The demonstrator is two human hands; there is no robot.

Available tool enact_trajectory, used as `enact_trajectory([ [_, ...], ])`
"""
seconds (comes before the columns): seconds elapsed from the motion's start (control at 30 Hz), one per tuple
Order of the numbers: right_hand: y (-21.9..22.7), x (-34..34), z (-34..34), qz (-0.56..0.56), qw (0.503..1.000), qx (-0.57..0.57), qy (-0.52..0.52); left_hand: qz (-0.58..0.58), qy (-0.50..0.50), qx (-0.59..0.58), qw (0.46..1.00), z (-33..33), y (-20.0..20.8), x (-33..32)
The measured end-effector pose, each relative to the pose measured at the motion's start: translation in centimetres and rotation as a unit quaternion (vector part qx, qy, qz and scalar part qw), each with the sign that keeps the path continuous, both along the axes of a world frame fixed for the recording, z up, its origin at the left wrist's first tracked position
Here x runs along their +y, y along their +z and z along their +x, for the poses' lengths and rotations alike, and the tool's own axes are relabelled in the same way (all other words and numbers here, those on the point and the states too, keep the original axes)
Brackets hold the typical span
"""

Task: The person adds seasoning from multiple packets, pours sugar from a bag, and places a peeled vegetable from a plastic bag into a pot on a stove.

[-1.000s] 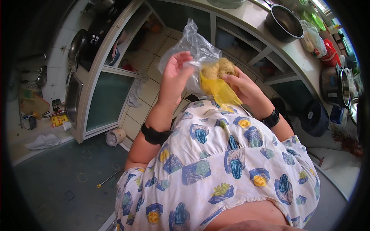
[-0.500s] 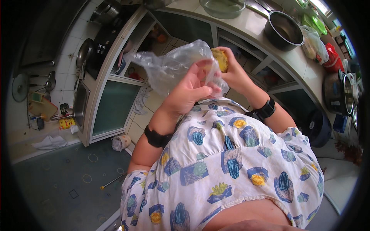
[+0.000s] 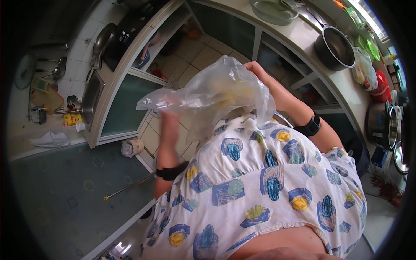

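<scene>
A translucent plastic bag (image 3: 201, 97) hangs spread out in front of my body, above the floor. Through its film shows a blurry yellow piece of food (image 3: 234, 96), whose kind I cannot make out. My right hand (image 3: 256, 72) grips the bag at its upper right, with most of the fingers hidden behind the plastic. My left hand (image 3: 169, 123) is smeared by motion at the bag's lower left, and its fingers are partly covered by the film. Whether they pinch the bag cannot be seen.
A countertop curves around the far and right sides, bearing a glass bowl (image 3: 274, 12), a dark pot (image 3: 334, 48) and a pressure cooker (image 3: 381, 123). At left are a sink (image 3: 93, 97) and a wok (image 3: 104, 41). A small waste bin (image 3: 133, 147) stands on the floor.
My left hand has moved left and down, away from my right hand. The bag has spread out, and the yellow piece, bare in my right hand before, now shows through the plastic.
</scene>
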State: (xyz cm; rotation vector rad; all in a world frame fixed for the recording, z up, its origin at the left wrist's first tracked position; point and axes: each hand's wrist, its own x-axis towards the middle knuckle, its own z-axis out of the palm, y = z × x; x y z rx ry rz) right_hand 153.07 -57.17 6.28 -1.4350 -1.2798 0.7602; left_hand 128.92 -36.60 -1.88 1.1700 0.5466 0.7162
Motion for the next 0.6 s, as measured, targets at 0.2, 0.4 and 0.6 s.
enact_trajectory([
  [0.2,2.2,2.4,-0.1,-0.096,0.994,-0.047,0.023,-0.273,-0.243,-0.159,0.917,6.6,-3.6,-5.1],
  [0.4,4.6,8.5,-3.9,-0.066,0.951,-0.292,-0.073,-0.381,-0.290,-0.242,0.844,8.3,-4.4,-2.1],
  [0.6,5.2,11.8,-6.2,-0.134,0.919,-0.359,-0.091,-0.428,-0.321,-0.292,0.793,8.8,-6.3,0.2],
])
